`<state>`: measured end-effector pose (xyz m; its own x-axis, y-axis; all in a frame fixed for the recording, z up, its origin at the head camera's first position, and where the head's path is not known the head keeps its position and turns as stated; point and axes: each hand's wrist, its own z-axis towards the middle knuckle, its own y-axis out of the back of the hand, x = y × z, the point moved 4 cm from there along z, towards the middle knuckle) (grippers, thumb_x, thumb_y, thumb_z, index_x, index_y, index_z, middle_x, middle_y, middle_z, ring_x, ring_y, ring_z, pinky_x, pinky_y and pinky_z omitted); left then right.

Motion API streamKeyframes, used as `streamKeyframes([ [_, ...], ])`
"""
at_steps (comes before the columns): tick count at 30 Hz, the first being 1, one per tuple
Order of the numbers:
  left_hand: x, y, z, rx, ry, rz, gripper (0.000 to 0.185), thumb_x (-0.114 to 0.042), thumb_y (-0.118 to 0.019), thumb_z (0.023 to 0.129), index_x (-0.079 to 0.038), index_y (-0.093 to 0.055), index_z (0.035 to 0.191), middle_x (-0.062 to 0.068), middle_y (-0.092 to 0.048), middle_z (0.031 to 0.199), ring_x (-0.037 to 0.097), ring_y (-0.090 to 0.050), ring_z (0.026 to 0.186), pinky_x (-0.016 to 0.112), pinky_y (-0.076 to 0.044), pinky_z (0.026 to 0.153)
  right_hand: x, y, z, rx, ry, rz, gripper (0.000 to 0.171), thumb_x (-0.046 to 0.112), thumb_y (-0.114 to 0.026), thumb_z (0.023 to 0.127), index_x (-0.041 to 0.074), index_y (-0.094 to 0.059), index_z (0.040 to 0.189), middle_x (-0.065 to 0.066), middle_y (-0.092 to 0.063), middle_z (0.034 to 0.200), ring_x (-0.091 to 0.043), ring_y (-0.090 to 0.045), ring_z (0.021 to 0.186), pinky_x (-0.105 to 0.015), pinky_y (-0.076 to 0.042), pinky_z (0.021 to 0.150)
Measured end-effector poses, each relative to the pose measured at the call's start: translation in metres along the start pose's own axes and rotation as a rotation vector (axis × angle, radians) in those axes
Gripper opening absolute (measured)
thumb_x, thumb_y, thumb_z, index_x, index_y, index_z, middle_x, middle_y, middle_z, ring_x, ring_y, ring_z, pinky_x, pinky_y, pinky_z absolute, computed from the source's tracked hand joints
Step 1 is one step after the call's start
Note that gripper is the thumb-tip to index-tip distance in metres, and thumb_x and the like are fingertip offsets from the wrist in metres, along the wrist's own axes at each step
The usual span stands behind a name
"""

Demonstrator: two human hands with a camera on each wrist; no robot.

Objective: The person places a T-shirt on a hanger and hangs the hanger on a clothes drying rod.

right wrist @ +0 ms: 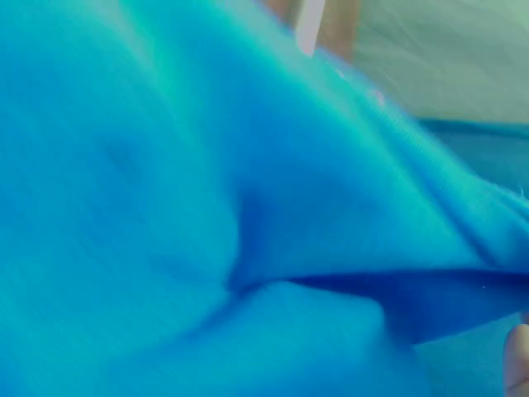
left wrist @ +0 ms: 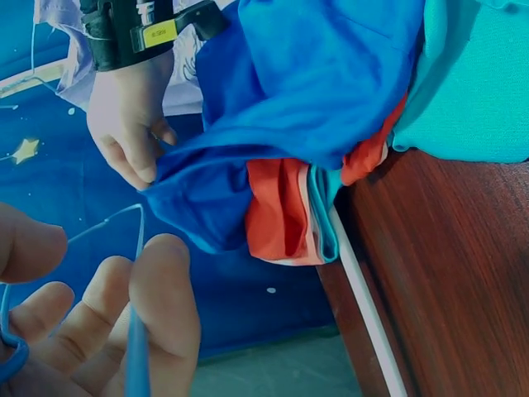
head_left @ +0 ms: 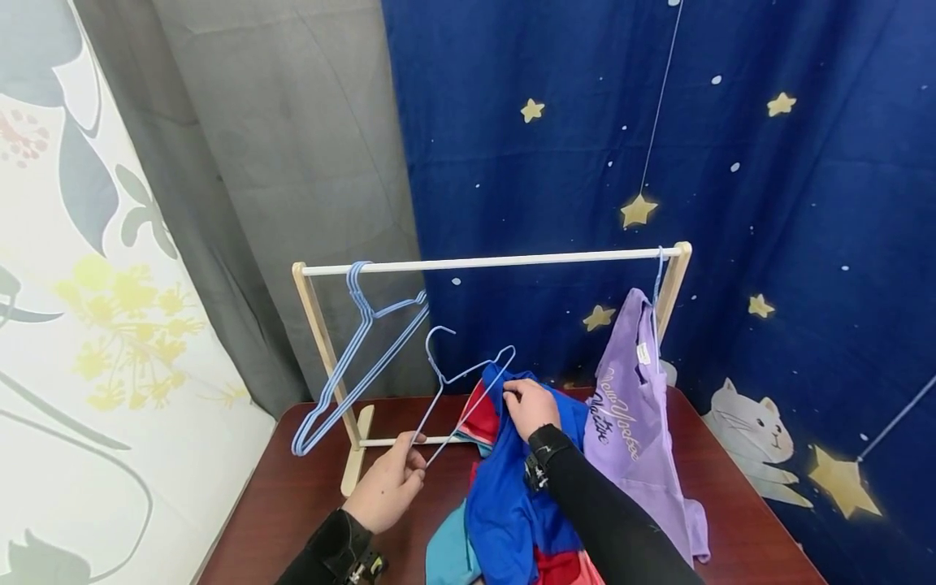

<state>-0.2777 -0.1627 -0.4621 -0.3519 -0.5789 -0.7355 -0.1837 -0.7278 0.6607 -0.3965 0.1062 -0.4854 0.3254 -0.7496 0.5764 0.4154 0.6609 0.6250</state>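
The blue garment (head_left: 512, 479) lies heaped on the table (head_left: 292, 487) under the right hand (head_left: 530, 406), which pinches its upper edge. Just left of that hand, the light blue hanger (head_left: 457, 382) is gripped at its lower corner by the left hand (head_left: 391, 483). To do this well, the person would likely hold the neck opening wide and feed one hanger shoulder inside, avoiding the red and teal clothes (left wrist: 289, 215) bunched beneath.
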Motion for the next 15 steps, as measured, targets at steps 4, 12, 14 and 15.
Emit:
streamKeyframes([
  [4, -0.003, 0.001, -0.002, -0.003, -0.028, -0.020, 0.041, -0.004, -0.059, 0.098, -0.003, -0.043, 0.136, 0.001, -0.059, 0.095, 0.010, -0.059, 0.071, 0.028, -0.050, 0.063, -0.007, 0.017, 0.010, -0.084, -0.053, 0.003, 0.019, 0.016, -0.073, 0.092, 0.009, -0.078, 0.109, -0.007, -0.073, 0.110, -0.029, -0.068, 0.106, -0.044, -0.051, 0.093],
  [12, -0.005, -0.002, -0.003, 0.041, -0.064, -0.067, 0.038, -0.008, -0.058, 0.100, -0.005, -0.044, 0.135, 0.000, -0.059, 0.095, 0.011, -0.061, 0.074, 0.028, -0.052, 0.065, -0.023, 0.042, 0.027, -0.140, -0.092, -0.078, 0.016, 0.011, -0.068, 0.091, 0.008, -0.076, 0.105, -0.009, -0.071, 0.106, -0.033, -0.068, 0.100, -0.047, -0.051, 0.087],
  [14, -0.004, -0.003, -0.005, 0.060, -0.050, -0.070, 0.038, -0.010, -0.058, 0.100, -0.006, -0.044, 0.135, -0.001, -0.059, 0.095, 0.011, -0.061, 0.075, 0.028, -0.053, 0.067, -0.026, 0.044, 0.029, -0.123, -0.123, -0.083, 0.016, 0.010, -0.065, 0.090, 0.009, -0.073, 0.104, -0.009, -0.070, 0.102, -0.034, -0.067, 0.096, -0.048, -0.050, 0.084],
  [15, -0.003, -0.003, -0.006, 0.069, -0.044, -0.072, 0.038, -0.010, -0.058, 0.100, -0.006, -0.045, 0.135, -0.001, -0.059, 0.095, 0.012, -0.061, 0.075, 0.028, -0.053, 0.067, -0.027, 0.045, 0.030, -0.113, -0.141, -0.078, 0.016, 0.009, -0.064, 0.089, 0.010, -0.071, 0.104, -0.009, -0.070, 0.102, -0.034, -0.067, 0.095, -0.049, -0.050, 0.083],
])
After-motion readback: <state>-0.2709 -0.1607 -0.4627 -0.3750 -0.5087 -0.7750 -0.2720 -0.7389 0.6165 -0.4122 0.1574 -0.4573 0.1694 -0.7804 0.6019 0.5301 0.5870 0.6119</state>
